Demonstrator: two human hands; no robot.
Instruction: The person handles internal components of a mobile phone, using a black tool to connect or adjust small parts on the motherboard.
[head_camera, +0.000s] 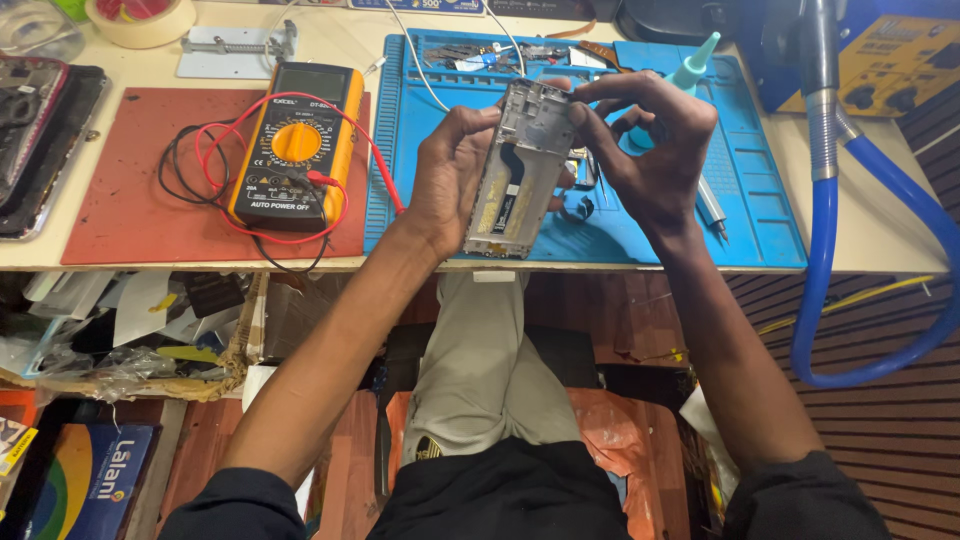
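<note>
Careful: your left hand (450, 175) grips the phone frame (520, 170) by its edge above the blue mat (760, 200); your right hand (650, 140) pinches its top corner; twisting could probably tear the flex or drop it.

An electronics repair workshop is shown, prob. for phones. A workbench (880, 255) is covered w/ a blue silicone repair mat (760, 200) and a red mat (120, 190); a yellow multimeter (297, 145) w/ red and black leads is laid on the latter. A blue hose (850, 290), tape roll (140, 20) and metal clamp jig (235, 45) are seen. Clutter is stored below the bench.
</note>
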